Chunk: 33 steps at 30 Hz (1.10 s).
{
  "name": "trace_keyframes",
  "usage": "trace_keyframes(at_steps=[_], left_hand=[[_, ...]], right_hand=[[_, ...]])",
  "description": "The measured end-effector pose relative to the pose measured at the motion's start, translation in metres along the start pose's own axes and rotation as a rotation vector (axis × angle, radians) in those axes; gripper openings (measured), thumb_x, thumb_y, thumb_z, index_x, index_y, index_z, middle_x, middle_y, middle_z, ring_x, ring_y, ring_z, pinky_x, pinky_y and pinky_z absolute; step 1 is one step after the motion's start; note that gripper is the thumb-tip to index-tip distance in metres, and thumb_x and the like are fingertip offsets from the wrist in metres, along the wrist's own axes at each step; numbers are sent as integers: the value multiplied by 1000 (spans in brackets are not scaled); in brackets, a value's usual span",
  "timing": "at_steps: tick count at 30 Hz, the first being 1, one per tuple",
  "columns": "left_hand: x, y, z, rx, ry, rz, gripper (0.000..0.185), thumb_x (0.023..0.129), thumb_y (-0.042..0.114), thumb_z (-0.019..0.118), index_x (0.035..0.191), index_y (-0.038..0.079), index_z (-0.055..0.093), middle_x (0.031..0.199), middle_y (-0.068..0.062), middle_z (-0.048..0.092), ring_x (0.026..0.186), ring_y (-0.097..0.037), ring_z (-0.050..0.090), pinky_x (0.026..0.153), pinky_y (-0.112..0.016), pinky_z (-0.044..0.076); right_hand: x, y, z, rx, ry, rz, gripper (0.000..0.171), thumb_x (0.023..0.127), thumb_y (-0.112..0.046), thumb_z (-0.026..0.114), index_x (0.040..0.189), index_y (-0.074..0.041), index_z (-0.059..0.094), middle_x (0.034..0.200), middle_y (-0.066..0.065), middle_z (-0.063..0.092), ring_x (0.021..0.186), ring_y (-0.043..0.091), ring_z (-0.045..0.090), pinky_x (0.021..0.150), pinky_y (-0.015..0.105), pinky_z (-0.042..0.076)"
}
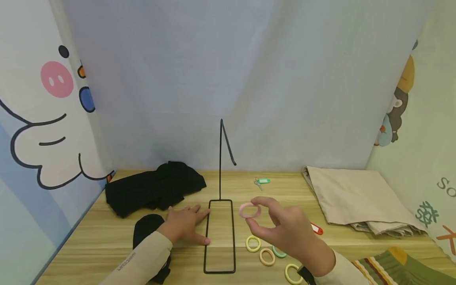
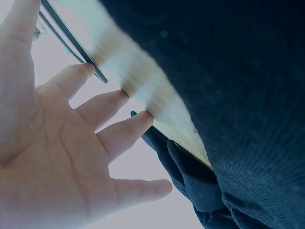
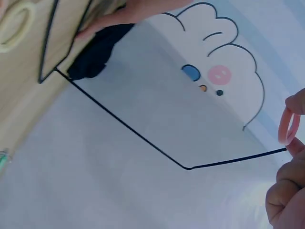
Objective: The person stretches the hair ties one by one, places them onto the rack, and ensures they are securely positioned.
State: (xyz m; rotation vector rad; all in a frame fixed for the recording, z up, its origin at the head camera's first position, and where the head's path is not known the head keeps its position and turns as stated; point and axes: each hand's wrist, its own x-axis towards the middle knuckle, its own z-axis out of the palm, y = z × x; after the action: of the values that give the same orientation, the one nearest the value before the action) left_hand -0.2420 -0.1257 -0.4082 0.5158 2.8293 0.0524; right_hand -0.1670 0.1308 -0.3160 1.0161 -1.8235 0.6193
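My right hand pinches a pink ring between thumb and index finger, held up to the right of a black wire stand. In the right wrist view the same pink ring overlaps the end of the stand's sloping arm. My left hand lies with spread fingers at the left side of the stand's rectangular base, thumb and index fingertips right at its bar. Below the right hand lie a yellow ring, a peach ring, a green ring and another yellow ring.
Black cloth lies at back left, with another black knitted piece under the left forearm. A green-tagged key sits behind. On the right are a red tag, folded beige cloth and a striped green sock.
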Motion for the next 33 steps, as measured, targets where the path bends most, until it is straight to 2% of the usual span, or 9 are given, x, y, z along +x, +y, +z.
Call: trace_keyframes(at_steps=[4,6,9,13,18,24,29,33], left_hand=[[-1,1,-1,-6,3,0,92,67,73,61,144,33,32,150,-5,32,134,-35,36,94,-76,19],[-2,1,-1,-6,4,0,92,67,73,62,144,33,33,150,-5,32,134,-35,36,94,-76,19],[-2,2,-2,-5,6,1,92,67,73,62,144,33,33,150,-5,33,134,-35,36,94,-76,19],[-2,2,-2,-6,10,4,92,66,73,61,144,33,33,150,-5,33,134,-35,36,94,-76,20],[-1,1,0,-19,3,4,93,66,73,61,144,33,33,150,-5,32,134,-35,35,94,-76,19],[0,1,1,-22,-6,-5,93,65,74,61,144,34,32,151,-4,31,134,-35,35,94,-76,19],[0,0,1,-15,-13,-9,94,65,74,61,145,34,31,151,-4,31,134,-34,35,94,-76,19],[0,1,0,-18,-10,-10,93,65,73,61,145,33,31,151,-5,30,134,-35,35,94,-76,19]], right_hand=[[28,-10,-6,28,142,-96,29,88,-30,58,87,-2,64,45,-11,24,40,-4,14,39,5,12],[40,-12,-7,27,181,-120,28,87,-28,59,88,0,64,45,-11,24,39,-4,14,38,6,12],[56,-11,-5,-2,206,-125,29,87,-28,60,91,0,65,45,-11,25,39,-3,16,37,8,14],[70,-2,5,-63,191,-102,31,87,-29,58,95,0,64,45,-9,26,38,-2,17,35,12,15],[71,12,18,-129,109,-16,37,86,-32,60,102,1,61,44,-6,29,37,1,17,35,16,15],[59,27,26,-203,-30,150,57,73,-31,77,117,-1,56,43,-6,29,37,1,12,36,16,13],[36,36,27,-174,-149,298,62,72,-31,79,122,-4,54,46,-8,27,40,0,11,38,15,12],[15,41,27,-102,-290,492,60,74,-31,78,125,-9,54,50,-9,26,43,1,12,41,17,14]])
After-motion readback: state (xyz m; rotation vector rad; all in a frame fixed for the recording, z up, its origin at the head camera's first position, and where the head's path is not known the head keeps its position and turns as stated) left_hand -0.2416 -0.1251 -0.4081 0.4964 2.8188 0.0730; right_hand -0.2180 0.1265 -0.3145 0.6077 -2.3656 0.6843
